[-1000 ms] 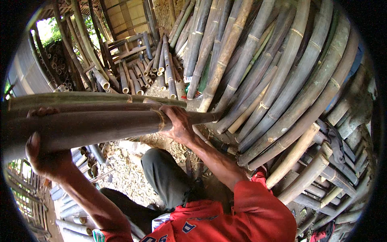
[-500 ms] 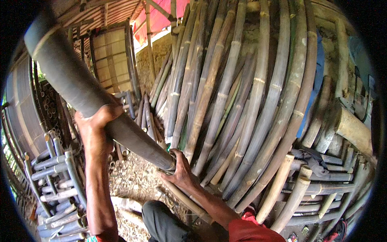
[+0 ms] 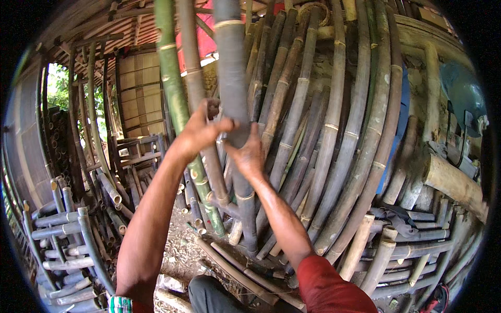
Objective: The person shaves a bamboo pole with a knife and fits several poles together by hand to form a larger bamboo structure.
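Observation:
A thick dark bamboo pole [image 3: 231, 68] stands nearly upright before me, with its top running out of view. My left hand [image 3: 204, 131] is at its lower part, thumb across the front and fingers curled by its left edge. Lower down, my right hand [image 3: 248, 152] wraps round the blurred bottom end, with its thumb on the left and fingers on the right. Just left of the held pole lean a green bamboo pole [image 3: 169, 78] and a brown bamboo pole [image 3: 192, 68]. Behind my right wrist another dark pole [image 3: 246, 219] reaches down to the ground.
Many long bamboo poles [image 3: 331, 125] lean in a row at the right. Bamboo frames stand at the lower left [image 3: 57, 229] and lower right [image 3: 417, 242]. Cut lengths [image 3: 237, 274] lie on the littered ground beside my knee [image 3: 214, 295]. A blue sheet [image 3: 394, 151] hangs behind the row.
The dark pole has swung from a slant at the left to nearly upright in the middle. Both hands have risen; they are closer together. The green and brown poles now show beside it.

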`<state>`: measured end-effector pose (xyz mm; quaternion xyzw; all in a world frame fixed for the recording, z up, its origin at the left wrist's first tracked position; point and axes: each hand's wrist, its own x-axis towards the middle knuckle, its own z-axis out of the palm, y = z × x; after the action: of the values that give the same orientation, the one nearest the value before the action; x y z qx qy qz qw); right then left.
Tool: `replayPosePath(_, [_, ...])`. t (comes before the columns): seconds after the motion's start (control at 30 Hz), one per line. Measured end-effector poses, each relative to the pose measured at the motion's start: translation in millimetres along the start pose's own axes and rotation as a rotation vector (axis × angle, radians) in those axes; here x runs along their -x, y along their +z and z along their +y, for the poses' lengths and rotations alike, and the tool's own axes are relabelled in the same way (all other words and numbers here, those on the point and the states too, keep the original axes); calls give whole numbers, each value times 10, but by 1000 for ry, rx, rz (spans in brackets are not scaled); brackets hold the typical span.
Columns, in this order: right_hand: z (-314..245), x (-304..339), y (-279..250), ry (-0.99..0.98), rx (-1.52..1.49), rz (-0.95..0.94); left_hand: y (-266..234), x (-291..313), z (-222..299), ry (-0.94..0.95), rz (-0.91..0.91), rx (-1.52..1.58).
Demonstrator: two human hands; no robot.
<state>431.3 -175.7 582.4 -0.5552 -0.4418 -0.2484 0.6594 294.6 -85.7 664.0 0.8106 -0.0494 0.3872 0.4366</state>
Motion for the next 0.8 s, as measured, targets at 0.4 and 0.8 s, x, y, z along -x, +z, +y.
replayPosePath(0.4, [1029, -425, -955, -23, 241, 211, -918, 3579, -1624, -511, 478, 1])
replayPosePath(0.8, [197, 0, -1279, -101, -92, 320, -1958, 5479, -1452, -781, 968, 30])
